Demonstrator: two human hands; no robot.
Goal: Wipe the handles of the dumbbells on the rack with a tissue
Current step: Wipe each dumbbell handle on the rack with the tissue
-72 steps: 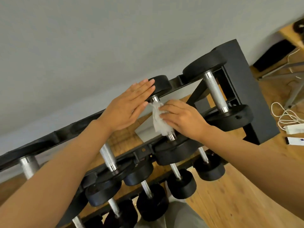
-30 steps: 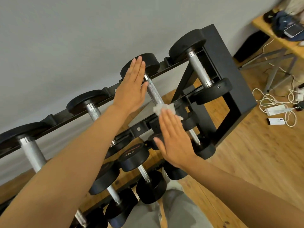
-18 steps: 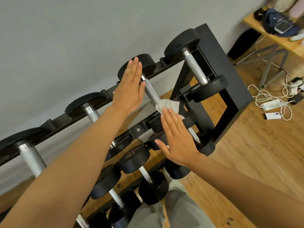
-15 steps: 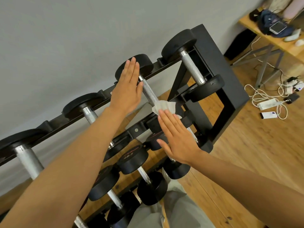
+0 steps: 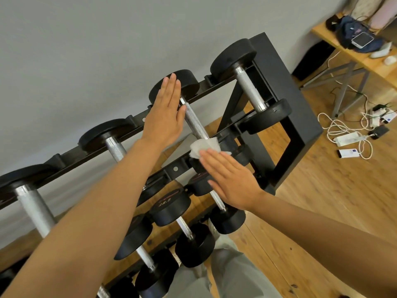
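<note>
A black rack (image 5: 285, 97) holds several black dumbbells with knurled steel handles on two tiers. My left hand (image 5: 165, 117) lies flat with straight fingers against the far head of the second dumbbell from the right on the top tier. That dumbbell's handle (image 5: 194, 120) runs down toward me. A crumpled white tissue (image 5: 204, 147) sits at the near end of this handle. My right hand (image 5: 232, 181) is flat, its straight fingertips over the tissue's lower edge. The dumbbell's near head is hidden behind my right hand.
The rightmost top dumbbell (image 5: 249, 87) sits beside the rack's end panel. Lower-tier dumbbells (image 5: 169, 207) lie below my arms. On the wooden floor at right lie white cables and a power strip (image 5: 348, 138). A wooden table (image 5: 361, 52) with bags stands at far right.
My right hand went from gripping the tissue round the handle to lying flat over it. My left hand's fingers now point up over the far head. The view swung right.
</note>
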